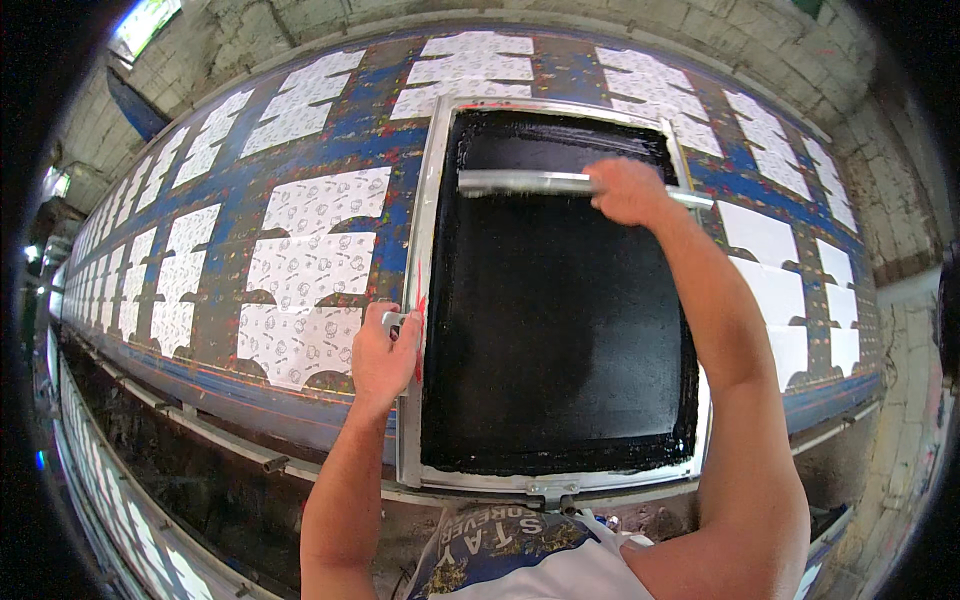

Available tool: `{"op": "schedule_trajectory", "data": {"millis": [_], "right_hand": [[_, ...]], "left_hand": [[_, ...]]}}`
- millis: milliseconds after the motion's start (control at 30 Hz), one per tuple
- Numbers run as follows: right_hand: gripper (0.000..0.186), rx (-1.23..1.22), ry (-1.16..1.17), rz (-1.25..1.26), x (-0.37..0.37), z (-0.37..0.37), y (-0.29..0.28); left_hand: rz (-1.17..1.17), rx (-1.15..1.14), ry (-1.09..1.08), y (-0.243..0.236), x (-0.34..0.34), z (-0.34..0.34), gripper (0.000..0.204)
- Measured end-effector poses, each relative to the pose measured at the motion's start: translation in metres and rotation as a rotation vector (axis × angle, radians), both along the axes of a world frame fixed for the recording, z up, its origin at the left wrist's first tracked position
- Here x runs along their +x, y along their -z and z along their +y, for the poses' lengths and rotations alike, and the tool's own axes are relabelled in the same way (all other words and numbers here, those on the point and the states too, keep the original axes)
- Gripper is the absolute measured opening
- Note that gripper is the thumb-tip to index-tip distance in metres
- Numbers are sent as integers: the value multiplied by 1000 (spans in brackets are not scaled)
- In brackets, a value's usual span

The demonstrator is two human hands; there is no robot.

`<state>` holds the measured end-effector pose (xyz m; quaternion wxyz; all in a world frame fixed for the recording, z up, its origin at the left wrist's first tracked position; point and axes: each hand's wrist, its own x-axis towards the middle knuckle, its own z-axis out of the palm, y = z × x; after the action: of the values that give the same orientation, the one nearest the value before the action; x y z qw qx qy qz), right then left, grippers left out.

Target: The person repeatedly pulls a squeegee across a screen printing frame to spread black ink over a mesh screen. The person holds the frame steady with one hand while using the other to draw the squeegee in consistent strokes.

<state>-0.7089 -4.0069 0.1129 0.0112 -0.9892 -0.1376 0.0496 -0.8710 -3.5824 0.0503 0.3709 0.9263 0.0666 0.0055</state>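
A screen-printing frame [425,200] with a pale metal rim lies on the long table in front of me. Black ink coats its mesh [560,330]. My right hand [628,192] is closed around a long silver squeegee [520,183], which lies crosswise near the frame's far end. At the left rim, my left hand [383,360] grips a small light-coloured handle [393,319], thumb against the frame's side. The squeegee's lower edge meets the black surface, though its exact contact is blurred.
White cut pieces with small printed figures [320,260] lie in rows to the left and far side. Plain white pieces [765,290] lie right of the frame. A metal rail [275,463] runs along the table's near edge. A block wall [330,20] stands behind.
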Motion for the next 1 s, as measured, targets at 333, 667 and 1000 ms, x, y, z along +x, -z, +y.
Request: {"op": "schedule_trajectory", "data": {"millis": [333, 667, 1000], "right_hand": [[36, 51, 56, -167, 108, -15, 33], [27, -2, -97, -167, 56, -13, 34], [33, 78, -96, -137, -131, 32, 20]], "left_hand": [[-140, -36, 58, 10, 4, 1, 42], [-99, -64, 38, 11, 5, 2, 41], [-46, -80, 28, 13, 4, 9, 48]]}}
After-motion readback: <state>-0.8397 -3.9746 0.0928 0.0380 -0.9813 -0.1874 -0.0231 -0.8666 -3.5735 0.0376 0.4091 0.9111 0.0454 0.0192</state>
